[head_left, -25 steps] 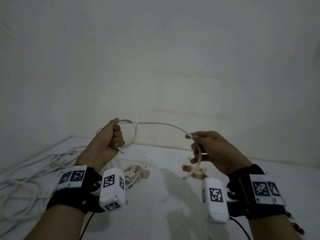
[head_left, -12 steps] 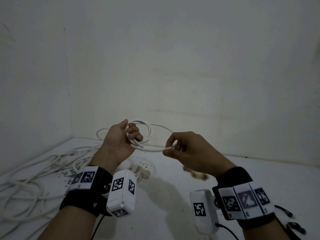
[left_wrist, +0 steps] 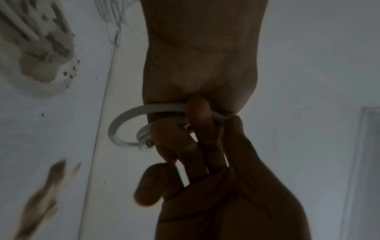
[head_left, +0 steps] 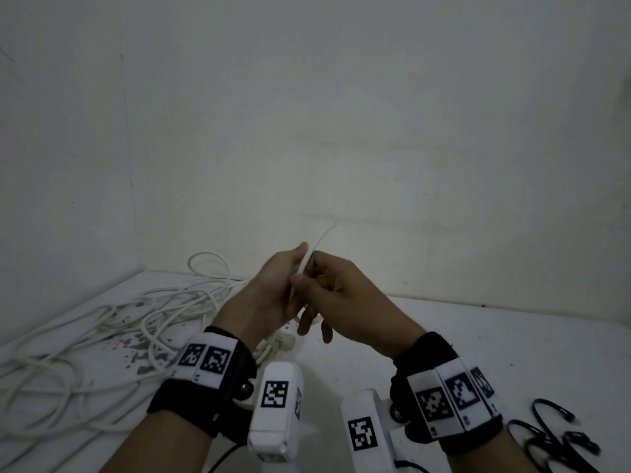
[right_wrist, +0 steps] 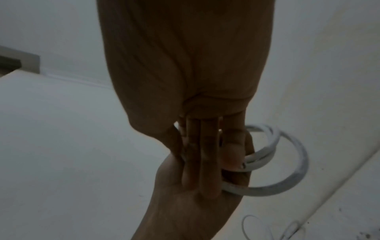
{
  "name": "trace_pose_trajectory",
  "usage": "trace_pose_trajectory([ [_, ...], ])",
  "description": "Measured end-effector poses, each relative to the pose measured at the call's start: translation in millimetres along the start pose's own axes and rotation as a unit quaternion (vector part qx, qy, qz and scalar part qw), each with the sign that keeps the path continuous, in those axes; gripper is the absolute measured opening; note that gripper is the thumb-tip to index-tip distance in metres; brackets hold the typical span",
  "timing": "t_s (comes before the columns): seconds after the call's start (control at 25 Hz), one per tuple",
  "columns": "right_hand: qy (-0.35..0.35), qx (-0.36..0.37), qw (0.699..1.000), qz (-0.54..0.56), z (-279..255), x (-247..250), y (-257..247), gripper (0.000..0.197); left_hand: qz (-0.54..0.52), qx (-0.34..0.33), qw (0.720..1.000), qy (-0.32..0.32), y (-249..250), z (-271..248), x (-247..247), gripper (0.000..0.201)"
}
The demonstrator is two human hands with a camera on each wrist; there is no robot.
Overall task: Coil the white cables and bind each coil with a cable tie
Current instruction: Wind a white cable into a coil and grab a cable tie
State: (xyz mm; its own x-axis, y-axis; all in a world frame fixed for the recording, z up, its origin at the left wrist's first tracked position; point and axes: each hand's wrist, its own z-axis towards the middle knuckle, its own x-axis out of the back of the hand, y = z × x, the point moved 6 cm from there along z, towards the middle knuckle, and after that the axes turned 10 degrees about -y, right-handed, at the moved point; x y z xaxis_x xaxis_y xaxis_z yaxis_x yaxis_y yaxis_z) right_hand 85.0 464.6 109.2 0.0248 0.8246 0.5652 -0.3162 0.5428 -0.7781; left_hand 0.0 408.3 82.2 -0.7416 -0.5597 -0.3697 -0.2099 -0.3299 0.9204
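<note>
Both my hands meet in mid-air over the white table [head_left: 478,343]. My left hand [head_left: 276,288] has its fingers curled round a small coil of white cable [left_wrist: 164,107], whose loops [right_wrist: 267,191] stick out beside the fingers. My right hand [head_left: 331,291] lies against the left and pinches the same cable with thumb and forefinger; its other fingers lie straight along the left palm. A free cable end [head_left: 321,237] sticks up between the hands. Most of the coil is hidden in the head view.
A tangle of loose white cables [head_left: 102,336] covers the table's left side up to the wall corner. Several black cable ties [head_left: 553,435] lie at the near right. Chipped, stained patches [head_left: 143,356] mark the tabletop under my left wrist.
My right hand has moved left and joined the left hand, closing the wide arc of cable into the coil. The cable's end now points up between the hands.
</note>
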Motion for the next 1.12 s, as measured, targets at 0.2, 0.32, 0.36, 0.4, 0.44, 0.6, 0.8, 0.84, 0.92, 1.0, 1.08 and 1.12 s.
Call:
trace_pose_trajectory([
  [0.2,0.183,-0.036,0.979,0.076,-6.1,35.6,13.7,0.024,0.101,-0.002,0.994,-0.040,-3.5,3.7,-12.0,0.042],
  [0.32,0.218,-0.053,0.968,0.111,-8.2,40.6,22.2,0.022,0.124,0.022,0.992,-0.031,-9.3,7.6,-12.1,0.038],
  [0.36,0.233,-0.059,0.963,0.122,-8.6,40.4,24.6,0.022,0.119,0.024,0.992,-0.032,-10.0,8.1,-13.9,0.038],
  [0.4,0.246,-0.062,0.958,0.135,-8.7,40.4,26.3,0.021,0.115,0.023,0.992,-0.034,-9.8,8.8,-15.1,0.038],
  [0.44,0.255,-0.060,0.954,0.145,-8.6,40.5,26.3,0.020,0.113,0.019,0.993,-0.037,-8.3,8.8,-16.1,0.038],
  [0.6,0.272,-0.036,0.945,0.176,-11.1,48.0,18.7,0.018,0.131,0.008,0.990,-0.043,-3.7,6.5,-15.8,0.032],
  [0.8,0.264,-0.043,0.939,0.214,-12.6,50.3,19.7,0.019,0.188,0.026,0.981,-0.043,-6.5,3.9,-16.5,0.045],
  [0.84,0.268,-0.045,0.937,0.218,-12.8,50.9,20.5,0.019,0.192,0.027,0.980,-0.044,-5.2,2.7,-16.7,0.046],
  [0.92,0.284,-0.048,0.928,0.237,-14.4,55.2,23.0,0.017,0.210,0.028,0.976,-0.041,-2.9,0.5,-15.1,0.048],
  [1.0,0.303,-0.054,0.918,0.249,-17.5,60.5,24.8,0.021,0.227,0.027,0.973,-0.035,-1.9,0.1,-13.8,0.048],
  [1.08,0.329,-0.077,0.913,0.230,-20.5,65.6,31.8,0.044,0.234,0.029,0.971,-0.025,-1.6,0.3,-13.4,0.048],
  [1.12,0.343,-0.095,0.911,0.207,-22.4,68.1,35.7,0.061,0.231,0.030,0.972,-0.019,-1.5,0.4,-13.5,0.048],
])
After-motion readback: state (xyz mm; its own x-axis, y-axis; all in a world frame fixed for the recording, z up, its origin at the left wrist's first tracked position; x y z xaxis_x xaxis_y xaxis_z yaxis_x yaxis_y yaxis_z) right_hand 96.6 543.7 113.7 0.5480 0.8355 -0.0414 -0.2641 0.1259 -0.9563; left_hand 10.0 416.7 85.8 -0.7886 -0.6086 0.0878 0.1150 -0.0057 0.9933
